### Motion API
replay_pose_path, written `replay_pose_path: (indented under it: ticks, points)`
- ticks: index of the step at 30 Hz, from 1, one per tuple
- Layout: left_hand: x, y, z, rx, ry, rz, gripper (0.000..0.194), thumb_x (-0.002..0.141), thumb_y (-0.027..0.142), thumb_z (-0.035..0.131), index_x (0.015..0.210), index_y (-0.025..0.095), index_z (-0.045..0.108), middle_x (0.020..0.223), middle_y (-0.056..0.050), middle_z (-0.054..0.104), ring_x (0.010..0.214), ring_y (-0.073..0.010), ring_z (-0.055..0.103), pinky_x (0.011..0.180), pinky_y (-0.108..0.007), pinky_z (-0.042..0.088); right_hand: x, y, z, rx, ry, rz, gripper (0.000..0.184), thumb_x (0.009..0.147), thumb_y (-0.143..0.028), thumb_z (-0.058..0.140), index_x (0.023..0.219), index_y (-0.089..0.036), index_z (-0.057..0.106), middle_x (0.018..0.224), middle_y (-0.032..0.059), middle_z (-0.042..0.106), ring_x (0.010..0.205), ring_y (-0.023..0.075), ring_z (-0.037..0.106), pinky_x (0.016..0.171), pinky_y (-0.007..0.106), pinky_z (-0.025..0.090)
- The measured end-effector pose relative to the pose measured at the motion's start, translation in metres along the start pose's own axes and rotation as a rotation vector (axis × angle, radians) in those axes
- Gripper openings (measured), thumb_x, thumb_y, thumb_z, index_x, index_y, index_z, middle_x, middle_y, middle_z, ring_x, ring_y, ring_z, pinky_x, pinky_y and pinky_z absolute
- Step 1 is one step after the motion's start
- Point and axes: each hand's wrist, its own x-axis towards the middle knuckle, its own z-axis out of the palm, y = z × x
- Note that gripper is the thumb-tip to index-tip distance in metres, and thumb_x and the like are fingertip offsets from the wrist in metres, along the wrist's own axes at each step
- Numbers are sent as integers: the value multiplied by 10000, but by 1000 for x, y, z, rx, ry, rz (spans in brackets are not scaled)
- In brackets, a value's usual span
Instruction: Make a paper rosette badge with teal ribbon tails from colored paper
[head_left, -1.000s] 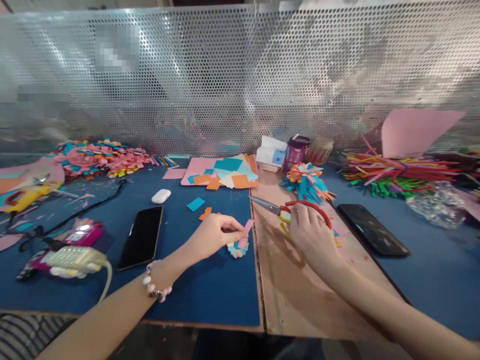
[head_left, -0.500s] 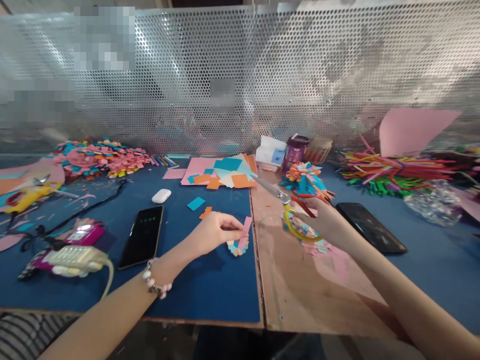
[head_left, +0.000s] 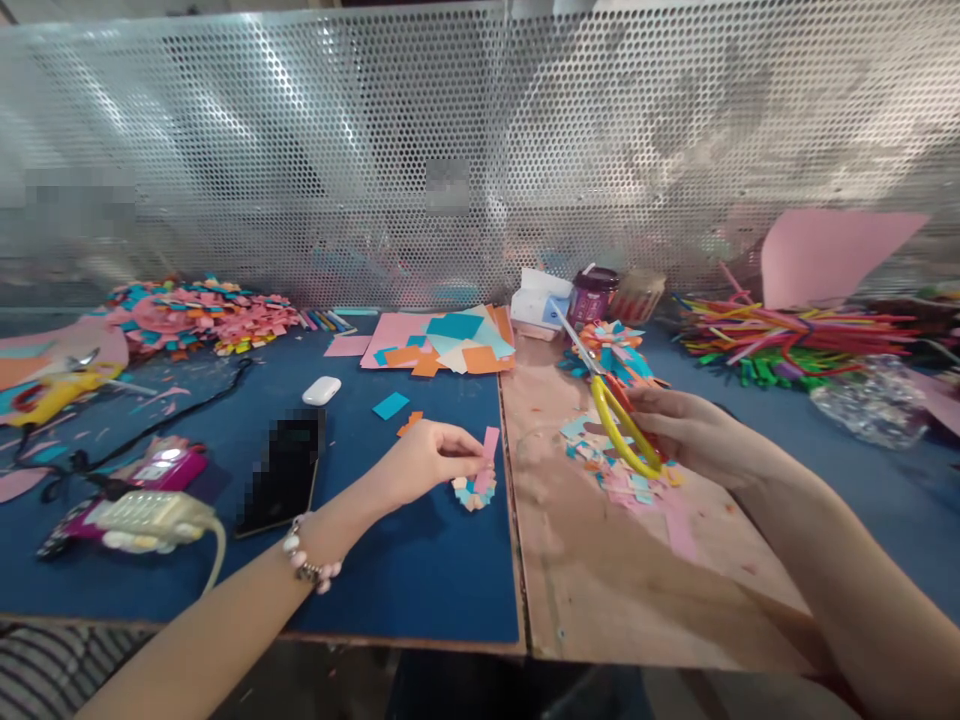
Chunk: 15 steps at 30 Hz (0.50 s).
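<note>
My left hand (head_left: 429, 465) pinches a narrow pink paper strip (head_left: 490, 442) between thumb and fingertips, just above the blue tabletop. Directly below it lies a small round cluster of blue, cream and pink paper bits (head_left: 473, 497); whether the strip touches it I cannot tell. Over the bare wooden board, my right hand (head_left: 694, 430) grips scissors (head_left: 624, 425) with yellow and red handles. Their blades look closed and point up and away to the left, toward a blue, orange and pink paper flower (head_left: 611, 348). Small paper scraps (head_left: 630, 480) lie beneath that hand.
Left of my left arm are a black phone (head_left: 285, 480), a white earbud case (head_left: 322, 391) and a power strip (head_left: 157, 518) with cables. Coloured paper sheets (head_left: 382, 335) lie at the back. A pipe-cleaner bundle (head_left: 795, 335) sits right, before a perforated metal panel (head_left: 360, 180).
My right hand has moved right and a little lower, turning the scissors so the yellow handle faces me and the blades point more steeply upward. My left hand has barely moved, still pinching the strip.
</note>
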Motion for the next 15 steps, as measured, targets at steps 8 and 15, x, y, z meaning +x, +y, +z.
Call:
replay_pose_path:
  ticks: [8, 15]
  points:
    - [-2, 4, 0, -10, 12, 31, 151, 699, 250, 686, 814, 153, 696, 812, -53, 726, 765, -160, 666, 711, -268, 503, -20, -11, 24, -90, -111, -114, 542, 617, -367, 742, 1122, -256, 581, 1112, 106, 624, 524, 104, 522, 355, 216, 379]
    - [-1, 4, -3, -41, 10, 22, 153, 704, 270, 672, 799, 151, 688, 761, -54, 715, 655, -131, 628, 593, -233, 446, -5, 0, 24, -511, 129, -367, 368, 801, -501, 488, 1015, -211, 559, 773, 53, 576, 537, 135, 496, 432, 261, 428]
